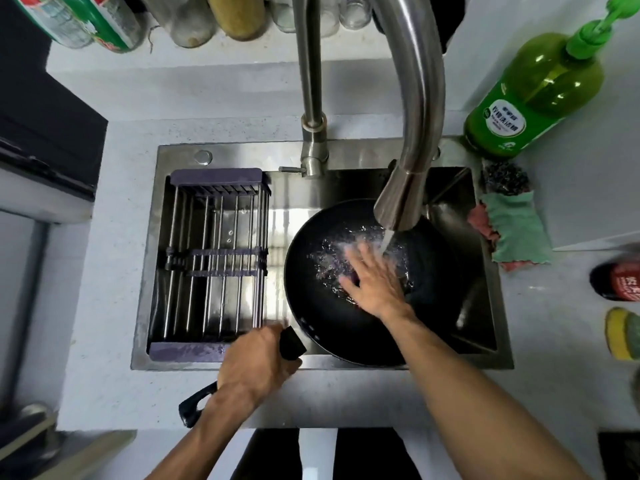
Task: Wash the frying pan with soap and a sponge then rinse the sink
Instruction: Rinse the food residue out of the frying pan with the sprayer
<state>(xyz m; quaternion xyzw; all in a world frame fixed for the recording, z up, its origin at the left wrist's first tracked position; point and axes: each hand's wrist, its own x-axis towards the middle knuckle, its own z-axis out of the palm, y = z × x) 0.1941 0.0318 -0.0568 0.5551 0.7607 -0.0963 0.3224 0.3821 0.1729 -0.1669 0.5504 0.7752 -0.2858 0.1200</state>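
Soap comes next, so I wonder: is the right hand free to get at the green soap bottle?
Probably yes. The right hand lies open in the frying pan, holding nothing, and bare counter lies before the green soap bottle; only the faucet stands nearby.

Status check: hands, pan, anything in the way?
Left hand grips handle; right hand flat inside black round frying pan, under running steel faucet. No sponge held. Nothing blocking.

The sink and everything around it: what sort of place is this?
Most likely a home kitchen: a stainless sink with its tap running, a green dish-soap bottle on the counter, and a frying pan being rinsed.
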